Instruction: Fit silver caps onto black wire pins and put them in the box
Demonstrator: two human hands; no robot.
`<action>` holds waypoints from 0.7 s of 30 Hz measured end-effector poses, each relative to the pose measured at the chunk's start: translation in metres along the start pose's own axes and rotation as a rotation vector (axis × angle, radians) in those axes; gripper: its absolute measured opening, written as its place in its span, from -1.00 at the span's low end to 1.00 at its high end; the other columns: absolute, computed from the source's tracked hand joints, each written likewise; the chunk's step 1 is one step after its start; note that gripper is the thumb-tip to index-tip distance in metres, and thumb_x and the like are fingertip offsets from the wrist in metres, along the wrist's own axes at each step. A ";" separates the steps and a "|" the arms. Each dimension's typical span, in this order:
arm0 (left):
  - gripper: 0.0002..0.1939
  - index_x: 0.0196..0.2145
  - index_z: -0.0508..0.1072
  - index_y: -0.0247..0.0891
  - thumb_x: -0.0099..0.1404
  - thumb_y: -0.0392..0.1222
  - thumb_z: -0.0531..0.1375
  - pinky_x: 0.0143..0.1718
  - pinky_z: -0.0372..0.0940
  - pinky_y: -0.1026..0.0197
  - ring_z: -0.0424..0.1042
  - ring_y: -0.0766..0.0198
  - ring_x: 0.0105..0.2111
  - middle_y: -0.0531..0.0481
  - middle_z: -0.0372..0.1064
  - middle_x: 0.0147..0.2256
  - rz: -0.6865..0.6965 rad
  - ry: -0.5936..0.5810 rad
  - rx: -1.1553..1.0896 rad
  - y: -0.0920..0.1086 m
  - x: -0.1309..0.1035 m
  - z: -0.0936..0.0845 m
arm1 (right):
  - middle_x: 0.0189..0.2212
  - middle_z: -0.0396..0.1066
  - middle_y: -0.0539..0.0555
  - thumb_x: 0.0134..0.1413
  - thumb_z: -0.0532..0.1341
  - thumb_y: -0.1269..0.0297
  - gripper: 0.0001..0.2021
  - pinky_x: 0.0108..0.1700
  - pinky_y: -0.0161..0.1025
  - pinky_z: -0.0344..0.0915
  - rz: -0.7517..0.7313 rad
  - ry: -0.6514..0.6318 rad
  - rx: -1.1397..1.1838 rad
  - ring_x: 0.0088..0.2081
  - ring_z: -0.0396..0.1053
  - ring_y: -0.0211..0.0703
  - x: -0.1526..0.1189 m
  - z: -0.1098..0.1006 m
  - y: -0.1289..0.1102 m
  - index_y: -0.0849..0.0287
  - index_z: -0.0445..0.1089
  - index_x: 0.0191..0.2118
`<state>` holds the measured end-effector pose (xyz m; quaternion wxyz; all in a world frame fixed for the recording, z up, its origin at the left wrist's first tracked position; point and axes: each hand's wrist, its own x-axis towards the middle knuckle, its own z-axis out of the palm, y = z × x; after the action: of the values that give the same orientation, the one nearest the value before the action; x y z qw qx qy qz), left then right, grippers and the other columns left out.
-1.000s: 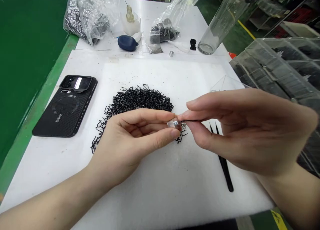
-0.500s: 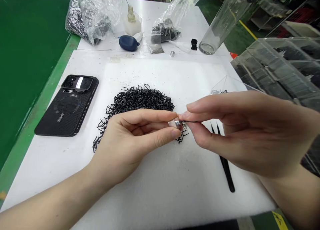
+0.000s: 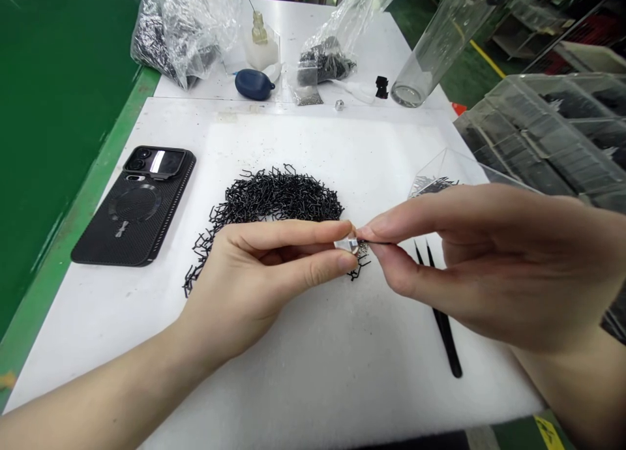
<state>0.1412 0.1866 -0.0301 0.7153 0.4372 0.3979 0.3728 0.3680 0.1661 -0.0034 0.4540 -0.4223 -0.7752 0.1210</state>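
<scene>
Between thumb and index finger, my left hand [image 3: 259,277] pinches a small clear, shiny faceted piece [image 3: 347,243]. My right hand [image 3: 479,261] is closed at the fingertips on a thin black piece [image 3: 379,242], whose left end meets the clear piece. Just behind my left hand lies a pile of small black bent wire pieces [image 3: 286,192] on a white pad. Some tiny silvery bits [image 3: 363,249] show below the fingertips. Black tweezers [image 3: 447,342] lie on the pad, their upper part partly behind my right hand.
A black phone [image 3: 134,205] lies at the left. Farther back are plastic bags [image 3: 188,39], a dark blue rubber bulb [image 3: 253,85], a needle bottle [image 3: 261,45] and a clear tube [image 3: 415,78]. A clear tray [image 3: 425,176] and compartment boxes [image 3: 533,137] are at the right.
My right hand's upper fingertips have come down closer to its thumb around the thin black piece. The view has shifted slightly; my left hand keeps its pinch.
</scene>
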 end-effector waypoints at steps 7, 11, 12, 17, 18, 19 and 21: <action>-0.74 -0.23 0.88 0.13 0.23 -0.26 0.71 0.00 0.71 0.37 0.84 0.18 -0.05 0.11 0.84 -0.15 0.069 0.006 0.031 0.003 -0.003 0.001 | -0.28 0.76 -0.17 0.15 0.48 0.60 -0.63 -0.30 -0.24 0.75 -0.022 -0.018 0.067 -0.34 0.73 -0.16 0.001 0.001 0.005 -0.17 0.73 -0.21; -0.72 -0.26 0.88 0.11 0.20 -0.33 0.69 -0.03 0.74 0.21 0.83 0.12 -0.11 0.07 0.84 -0.19 0.127 0.036 0.083 0.007 -0.003 0.005 | -0.33 0.75 -0.15 0.14 0.46 0.63 -0.62 -0.35 -0.26 0.73 -0.045 -0.023 0.111 -0.37 0.72 -0.16 0.003 0.002 0.007 -0.16 0.73 -0.23; -0.70 -0.27 0.88 0.11 0.20 -0.35 0.68 -0.04 0.74 0.22 0.82 0.13 -0.12 0.08 0.83 -0.20 0.135 0.041 0.092 0.007 -0.002 0.006 | -0.33 0.75 -0.16 0.14 0.45 0.63 -0.61 -0.35 -0.27 0.73 -0.044 -0.028 0.115 -0.37 0.72 -0.16 0.003 0.002 0.007 -0.16 0.72 -0.23; -0.67 -0.25 0.88 0.12 0.23 -0.41 0.63 -0.08 0.70 0.31 0.80 0.22 -0.16 0.13 0.83 -0.22 0.174 0.044 0.118 0.008 -0.003 0.005 | -0.30 0.76 -0.16 0.16 0.44 0.64 -0.63 -0.27 -0.31 0.76 -0.017 -0.057 0.141 -0.35 0.72 -0.20 0.002 0.001 0.007 -0.12 0.71 -0.24; -0.66 -0.25 0.88 0.12 0.23 -0.42 0.63 -0.08 0.70 0.31 0.80 0.22 -0.16 0.12 0.83 -0.22 0.184 0.045 0.121 0.007 -0.004 0.004 | -0.29 0.76 -0.15 0.17 0.45 0.64 -0.64 -0.26 -0.32 0.76 -0.013 -0.061 0.152 -0.34 0.72 -0.22 0.001 0.001 0.007 -0.11 0.71 -0.24; -0.66 -0.25 0.88 0.12 0.23 -0.42 0.63 -0.08 0.71 0.29 0.80 0.21 -0.16 0.12 0.83 -0.22 0.191 0.043 0.125 0.007 -0.004 0.004 | -0.29 0.76 -0.15 0.17 0.44 0.64 -0.65 -0.24 -0.33 0.76 -0.009 -0.064 0.162 -0.34 0.72 -0.23 0.001 0.001 0.007 -0.09 0.70 -0.23; -0.66 -0.25 0.88 0.12 0.23 -0.42 0.64 -0.07 0.71 0.28 0.80 0.20 -0.16 0.11 0.83 -0.22 0.201 0.041 0.128 0.006 -0.005 0.003 | -0.29 0.76 -0.15 0.15 0.45 0.65 -0.66 -0.22 -0.37 0.75 0.010 -0.061 0.183 -0.34 0.71 -0.27 0.001 0.001 0.007 -0.05 0.69 -0.21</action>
<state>0.1408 0.1832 -0.0226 0.6365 0.5121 0.3894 0.4254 0.3712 0.1711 -0.0076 0.4663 -0.3792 -0.7722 0.2061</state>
